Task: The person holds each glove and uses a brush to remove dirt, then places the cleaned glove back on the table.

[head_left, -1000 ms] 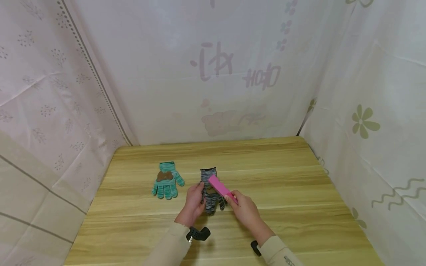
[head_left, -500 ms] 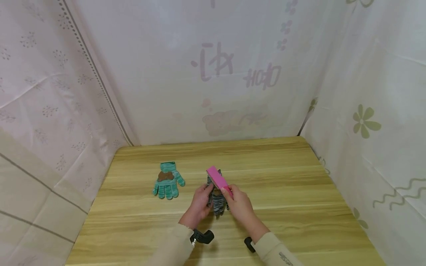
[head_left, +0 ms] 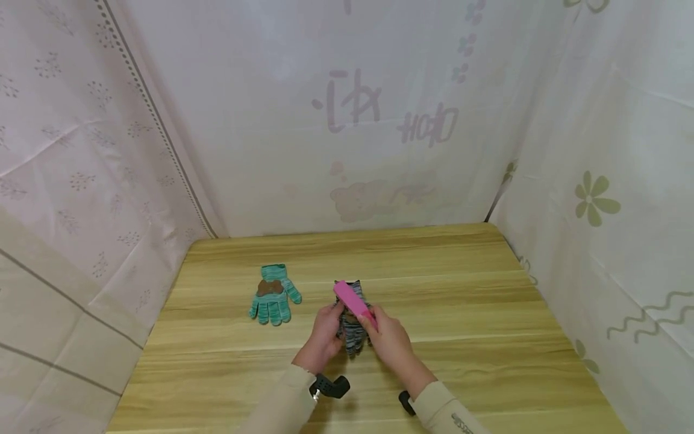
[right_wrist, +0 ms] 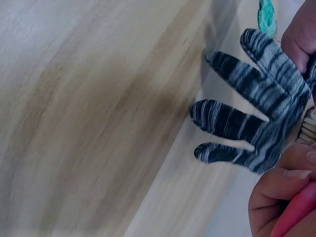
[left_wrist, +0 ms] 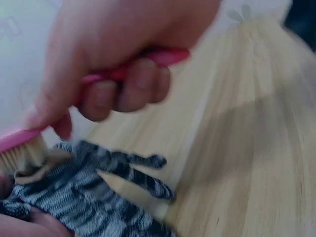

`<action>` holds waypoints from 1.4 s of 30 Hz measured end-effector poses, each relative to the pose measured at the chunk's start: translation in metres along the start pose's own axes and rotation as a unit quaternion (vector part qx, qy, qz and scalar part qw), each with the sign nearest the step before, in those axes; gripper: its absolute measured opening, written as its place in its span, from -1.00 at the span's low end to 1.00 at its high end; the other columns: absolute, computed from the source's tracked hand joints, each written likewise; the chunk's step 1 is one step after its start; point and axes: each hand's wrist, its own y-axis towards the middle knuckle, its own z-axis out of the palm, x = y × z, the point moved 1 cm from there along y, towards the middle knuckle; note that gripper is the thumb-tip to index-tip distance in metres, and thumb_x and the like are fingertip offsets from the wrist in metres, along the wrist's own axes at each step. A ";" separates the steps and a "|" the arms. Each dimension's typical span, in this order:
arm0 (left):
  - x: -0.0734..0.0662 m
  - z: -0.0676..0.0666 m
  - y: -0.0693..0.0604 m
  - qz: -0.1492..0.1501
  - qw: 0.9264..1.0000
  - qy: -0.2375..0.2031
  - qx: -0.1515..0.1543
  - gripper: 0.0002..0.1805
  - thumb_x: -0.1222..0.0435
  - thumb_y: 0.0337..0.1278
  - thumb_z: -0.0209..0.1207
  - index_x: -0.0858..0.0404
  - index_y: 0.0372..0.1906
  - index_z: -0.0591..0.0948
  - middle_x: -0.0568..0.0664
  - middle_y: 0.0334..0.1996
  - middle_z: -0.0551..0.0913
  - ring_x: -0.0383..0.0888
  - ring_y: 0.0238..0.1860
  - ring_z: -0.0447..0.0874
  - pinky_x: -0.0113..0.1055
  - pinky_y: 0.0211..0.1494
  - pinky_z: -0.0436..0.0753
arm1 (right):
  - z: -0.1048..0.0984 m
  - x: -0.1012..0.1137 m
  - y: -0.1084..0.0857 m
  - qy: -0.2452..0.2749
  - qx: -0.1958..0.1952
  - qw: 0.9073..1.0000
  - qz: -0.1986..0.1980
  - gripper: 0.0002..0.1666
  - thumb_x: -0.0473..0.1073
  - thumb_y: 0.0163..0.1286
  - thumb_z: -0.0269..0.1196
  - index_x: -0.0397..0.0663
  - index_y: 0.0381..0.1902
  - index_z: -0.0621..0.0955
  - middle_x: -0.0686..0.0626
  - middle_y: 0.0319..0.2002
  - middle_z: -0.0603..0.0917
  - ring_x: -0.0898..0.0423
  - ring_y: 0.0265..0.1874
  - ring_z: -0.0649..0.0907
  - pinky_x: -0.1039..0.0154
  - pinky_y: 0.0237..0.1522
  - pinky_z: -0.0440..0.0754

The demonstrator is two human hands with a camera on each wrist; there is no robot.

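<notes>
My left hand (head_left: 323, 339) holds a dark grey-and-white striped knit glove (head_left: 355, 341) above the table, its fingers hanging toward me. A brown patch (left_wrist: 37, 170) shows on that glove in the left wrist view. My right hand (head_left: 391, 342) grips the handle of a pink brush (head_left: 349, 296), whose pale bristles (left_wrist: 22, 157) press against the glove beside the patch. In the right wrist view the striped glove fingers (right_wrist: 232, 121) spread out past the brush. Part of the glove is hidden behind the brush and both hands.
A green striped glove (head_left: 275, 308) with a brown patch lies flat on the wooden table (head_left: 461, 289), left of my hands. Pale patterned cloth (head_left: 260, 120) hangs behind the table and along both sides. Each wrist wears a black device (head_left: 332, 386).
Both hands and the striped glove have shifted slightly; the glove went right. The brush rose toward the glove's cuff, then came down again along it. The green glove has stayed put.
</notes>
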 end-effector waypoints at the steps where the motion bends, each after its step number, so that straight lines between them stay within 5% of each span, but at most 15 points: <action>1: 0.000 -0.002 0.000 -0.002 1.000 -0.006 -0.004 -0.65 0.02 0.58 -0.04 0.20 -0.12 0.56 -0.09 -0.01 0.36 -0.12 0.02 0.22 -0.26 -0.01 0.25 | 0.000 -0.001 0.000 -0.003 0.002 1.000 0.002 -0.65 0.14 0.55 0.14 -0.01 -0.02 0.56 0.08 -0.58 0.42 0.14 -0.62 0.37 0.27 -0.56 0.31; 9: -0.003 -0.011 0.002 -0.010 0.999 -0.038 -0.025 -0.72 0.10 0.61 -0.08 0.22 -0.18 0.43 -0.14 -0.33 0.46 -0.28 -0.36 0.39 -0.46 -0.32 0.37 | -0.002 -0.008 -0.001 -0.009 0.003 1.000 0.007 -0.69 0.11 0.52 0.18 0.04 -0.02 0.57 0.09 -0.60 0.39 0.15 -0.64 0.33 0.28 -0.58 0.27; 18: -0.004 -0.013 -0.001 -0.010 0.999 -0.025 -0.036 -0.75 0.08 0.60 -0.06 0.20 -0.10 0.35 -0.10 -0.12 0.33 -0.20 -0.19 0.25 -0.40 -0.22 0.30 | -0.002 -0.013 -0.001 0.002 0.003 1.000 0.002 -0.70 0.11 0.51 0.20 0.05 -0.03 0.58 0.09 -0.59 0.39 0.15 -0.63 0.33 0.28 -0.57 0.27; 26: -0.005 -0.014 -0.003 0.008 1.000 -0.029 0.007 -0.65 0.08 0.62 -0.09 0.21 -0.24 0.52 -0.20 -0.47 0.58 -0.32 -0.54 0.38 -0.45 -0.46 0.32 | -0.009 -0.006 0.003 0.092 -0.030 0.995 0.018 -0.52 0.19 0.57 0.09 -0.07 0.09 0.58 0.03 -0.57 0.45 0.15 -0.66 0.35 0.30 -0.64 0.31; 32: -0.001 -0.006 -0.006 0.004 1.000 -0.004 0.006 -0.72 0.06 0.62 -0.12 0.17 -0.18 0.41 -0.14 -0.30 0.40 -0.19 -0.28 0.27 -0.31 -0.23 0.20 | -0.005 0.003 0.004 0.057 -0.019 0.998 -0.004 -0.51 0.18 0.57 0.09 -0.10 0.10 0.57 0.04 -0.57 0.45 0.16 -0.63 0.38 0.28 -0.60 0.33; 39: -0.001 -0.001 -0.002 0.005 1.000 -0.016 0.015 -0.68 0.05 0.62 -0.12 0.15 -0.14 0.54 -0.20 -0.41 0.58 -0.29 -0.40 0.46 -0.43 -0.39 0.34 | 0.003 0.009 -0.001 0.006 -0.009 1.000 -0.020 -0.62 0.14 0.56 0.12 -0.03 0.02 0.56 0.07 -0.59 0.41 0.16 -0.63 0.38 0.27 -0.57 0.34; 42: -0.003 -0.004 -0.003 0.003 1.000 -0.023 -0.006 -0.70 0.06 0.62 -0.13 0.19 -0.06 0.46 -0.16 -0.31 0.46 -0.25 -0.33 0.35 -0.40 -0.33 0.30 | 0.003 0.005 -0.002 -0.012 -0.013 1.000 -0.017 -0.66 0.12 0.54 0.15 -0.01 -0.01 0.56 0.08 -0.60 0.41 0.16 -0.63 0.37 0.27 -0.58 0.31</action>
